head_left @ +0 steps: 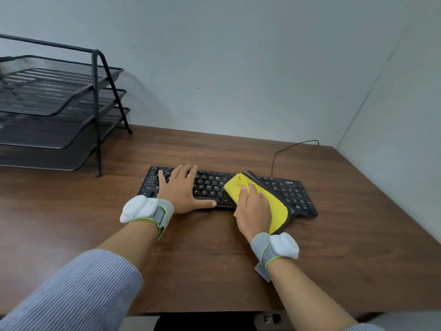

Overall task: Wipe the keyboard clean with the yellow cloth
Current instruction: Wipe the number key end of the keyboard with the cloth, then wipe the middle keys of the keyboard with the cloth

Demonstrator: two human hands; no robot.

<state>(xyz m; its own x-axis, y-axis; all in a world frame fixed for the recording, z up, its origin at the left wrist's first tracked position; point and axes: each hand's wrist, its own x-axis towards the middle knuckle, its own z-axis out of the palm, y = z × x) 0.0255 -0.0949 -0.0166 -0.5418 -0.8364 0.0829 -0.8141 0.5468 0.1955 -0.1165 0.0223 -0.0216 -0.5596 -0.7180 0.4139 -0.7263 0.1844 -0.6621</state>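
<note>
Yellow cloth [278,206], with a dark grey backing showing along its far and right edges, lies across the middle-right of the keyboard [291,190], between the letter keys and the number pad, its near end hanging over the front edge onto the desk [214,263]. Right hand [253,211]: on top of the cloth, fingers curled down around a bunched fold and gripping it, the thumb pressed on the yellow face. Left hand [180,190]: flat on the left half of the keyboard, fingers straight and spread over the keys, thumb stretched along the front edge near the space bar; a thin ring [190,176] on one finger. Keyboard: black, wired, set at a slight angle on the dark wood-grain desk, its cable [286,149] running from the far edge toward the wall. Each wrist carries a grey strap with a white rounded unit, left [140,208] and right [282,248]. Striped pale-blue sleeve [78,292] on the left forearm. Black mesh tray rack [59,111], three tiers, stands at the far left of the desk, well apart from the keyboard.
</note>
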